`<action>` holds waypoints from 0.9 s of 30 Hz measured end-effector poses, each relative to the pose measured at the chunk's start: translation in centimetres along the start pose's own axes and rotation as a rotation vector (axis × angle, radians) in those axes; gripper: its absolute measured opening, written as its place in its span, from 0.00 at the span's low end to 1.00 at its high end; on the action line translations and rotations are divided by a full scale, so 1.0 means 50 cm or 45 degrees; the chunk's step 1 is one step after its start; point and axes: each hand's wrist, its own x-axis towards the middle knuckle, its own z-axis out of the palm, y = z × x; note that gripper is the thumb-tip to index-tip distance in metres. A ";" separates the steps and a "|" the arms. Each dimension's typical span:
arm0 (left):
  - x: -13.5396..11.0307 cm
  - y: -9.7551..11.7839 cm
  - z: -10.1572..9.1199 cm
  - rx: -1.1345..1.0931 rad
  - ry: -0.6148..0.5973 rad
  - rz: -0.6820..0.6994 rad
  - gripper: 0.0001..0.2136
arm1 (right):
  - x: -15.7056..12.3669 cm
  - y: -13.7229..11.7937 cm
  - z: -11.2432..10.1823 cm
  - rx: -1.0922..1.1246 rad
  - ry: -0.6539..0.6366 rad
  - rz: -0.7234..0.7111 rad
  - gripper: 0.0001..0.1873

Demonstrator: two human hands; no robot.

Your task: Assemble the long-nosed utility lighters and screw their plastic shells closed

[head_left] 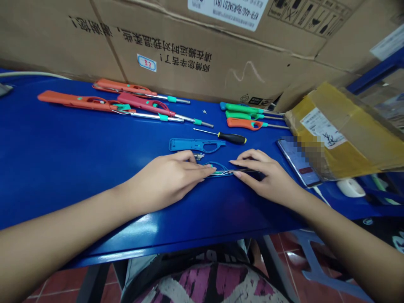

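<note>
An opened utility lighter (221,173) lies near the front of the table, its blue half casing showing a green part and thin white wires. My left hand (176,174) is closed over the casing's left part, fingertips pressed by the green part. My right hand (268,174) has thumb and index finger closed round the near end of the lighter's metal tube (249,170), beside the wires. The other blue casing half (195,145) lies just behind, hollow side up. A small clear and metal part (199,156) shows partly behind my left fingers.
A screwdriver (232,138) and tiny screws (204,111) lie further back. Orange and red lighters (145,104) are at back left; green and orange ones (243,123) at back right. A phone (298,162) and yellow-taped box (344,130) stand right. A large carton (176,38) walls the back.
</note>
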 end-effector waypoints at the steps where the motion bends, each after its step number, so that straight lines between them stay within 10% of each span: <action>1: 0.000 0.002 0.000 0.008 0.005 0.002 0.16 | 0.011 0.000 -0.002 0.063 -0.013 0.050 0.12; 8: 0.000 0.006 0.004 0.021 -0.007 -0.010 0.16 | 0.076 0.016 -0.016 0.337 -0.323 0.272 0.12; 27: -0.002 0.007 0.008 0.015 0.071 -0.042 0.15 | 0.077 -0.039 -0.019 0.264 -0.306 0.058 0.02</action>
